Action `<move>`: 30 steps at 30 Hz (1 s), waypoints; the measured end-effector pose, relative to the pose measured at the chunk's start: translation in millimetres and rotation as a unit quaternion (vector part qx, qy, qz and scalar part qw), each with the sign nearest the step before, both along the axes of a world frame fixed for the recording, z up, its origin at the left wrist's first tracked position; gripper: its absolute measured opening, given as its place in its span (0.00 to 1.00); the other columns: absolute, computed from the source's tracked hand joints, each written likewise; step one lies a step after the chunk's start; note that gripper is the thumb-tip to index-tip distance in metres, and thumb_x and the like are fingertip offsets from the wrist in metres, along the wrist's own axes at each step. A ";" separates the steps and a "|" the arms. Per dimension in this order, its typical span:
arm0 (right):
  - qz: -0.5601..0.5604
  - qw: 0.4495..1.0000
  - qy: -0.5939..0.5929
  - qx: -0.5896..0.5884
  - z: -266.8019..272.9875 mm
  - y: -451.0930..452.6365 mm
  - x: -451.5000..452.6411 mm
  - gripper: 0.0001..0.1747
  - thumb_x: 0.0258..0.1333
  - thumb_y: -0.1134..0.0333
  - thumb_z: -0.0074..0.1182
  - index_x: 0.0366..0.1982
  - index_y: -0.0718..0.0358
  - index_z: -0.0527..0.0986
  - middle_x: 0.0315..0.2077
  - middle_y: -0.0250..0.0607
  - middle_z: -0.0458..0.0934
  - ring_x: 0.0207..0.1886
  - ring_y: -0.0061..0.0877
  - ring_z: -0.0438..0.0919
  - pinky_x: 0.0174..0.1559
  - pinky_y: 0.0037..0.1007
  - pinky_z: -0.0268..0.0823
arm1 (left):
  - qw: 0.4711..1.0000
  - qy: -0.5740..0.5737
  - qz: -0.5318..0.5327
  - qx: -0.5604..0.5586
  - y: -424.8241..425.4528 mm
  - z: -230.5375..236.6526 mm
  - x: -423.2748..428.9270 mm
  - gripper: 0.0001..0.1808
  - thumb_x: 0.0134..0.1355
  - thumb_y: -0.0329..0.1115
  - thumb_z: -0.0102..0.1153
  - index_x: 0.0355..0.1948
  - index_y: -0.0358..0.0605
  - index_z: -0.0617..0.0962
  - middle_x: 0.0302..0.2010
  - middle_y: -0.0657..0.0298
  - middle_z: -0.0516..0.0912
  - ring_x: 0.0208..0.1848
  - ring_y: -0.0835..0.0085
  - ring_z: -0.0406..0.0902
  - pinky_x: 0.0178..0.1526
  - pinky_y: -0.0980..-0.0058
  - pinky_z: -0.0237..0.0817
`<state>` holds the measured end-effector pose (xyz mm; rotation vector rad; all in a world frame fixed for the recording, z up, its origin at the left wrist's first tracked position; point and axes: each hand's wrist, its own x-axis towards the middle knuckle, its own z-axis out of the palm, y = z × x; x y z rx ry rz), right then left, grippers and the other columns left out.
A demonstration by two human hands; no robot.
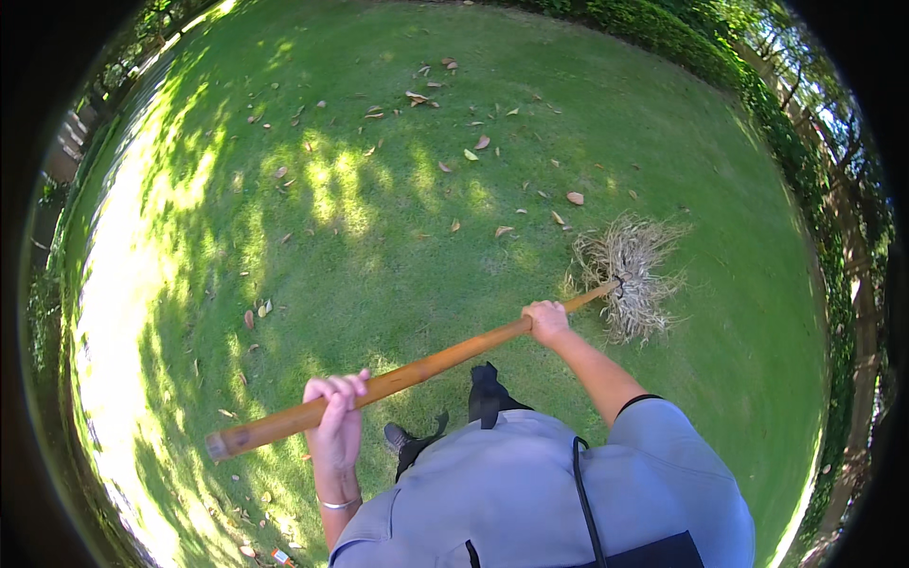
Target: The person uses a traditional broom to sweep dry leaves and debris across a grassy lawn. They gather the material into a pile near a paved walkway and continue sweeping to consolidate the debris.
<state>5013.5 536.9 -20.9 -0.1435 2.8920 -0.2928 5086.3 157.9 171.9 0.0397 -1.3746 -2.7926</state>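
Observation:
A broom with a long bamboo handle (433, 363) slants across the front of my body. My left hand (336, 405) is closed around the thick handle near its butt end at lower left. Farther along, my right hand (547, 321) grips the handle's thinner part, close to the broom head. The spread twig head (630, 280) rests on the grass to the right, tied to the handle with a dark binding. Dry leaves (419, 98) lie scattered on the lawn (398, 284) ahead and to the left of the broom head.
A hedge (660, 32) borders the lawn at the top right, with trees (848, 206) along the right edge. My shoe (398, 437) shows below the handle. A small orange and white object (282, 556) lies on the grass at the bottom left.

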 end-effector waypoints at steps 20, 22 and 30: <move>0.767 0.597 -0.012 -0.233 155.3 -683.7 226.2 0.04 0.43 0.64 0.58 0.23 0.50 0.74 0.20 0.27 0.75 0.33 0.26 0.75 0.42 0.31 0.60 | 0.613 0.152 0.656 -0.413 -119.8 123.7 399.8 0.15 0.56 0.29 0.56 0.20 0.49 0.63 0.17 0.68 0.60 0.24 0.71 0.63 0.39 0.71 0.62; 0.792 0.567 -0.017 -0.226 169.5 -680.0 237.3 0.04 0.42 0.64 0.57 0.22 0.50 0.73 0.19 0.28 0.74 0.32 0.26 0.75 0.40 0.30 0.59 | 0.607 0.172 0.679 -0.375 -133.5 120.8 416.3 0.15 0.56 0.30 0.56 0.20 0.49 0.63 0.17 0.68 0.60 0.24 0.71 0.63 0.39 0.70 0.62; 0.621 0.731 0.078 -0.273 106.4 -592.9 61.8 0.07 0.34 0.66 0.59 0.18 0.52 0.70 0.19 0.29 0.72 0.30 0.28 0.74 0.38 0.32 0.59 | 0.716 0.265 0.646 -0.004 -246.9 38.1 397.2 0.14 0.57 0.31 0.55 0.20 0.49 0.63 0.17 0.68 0.60 0.24 0.71 0.63 0.40 0.70 0.63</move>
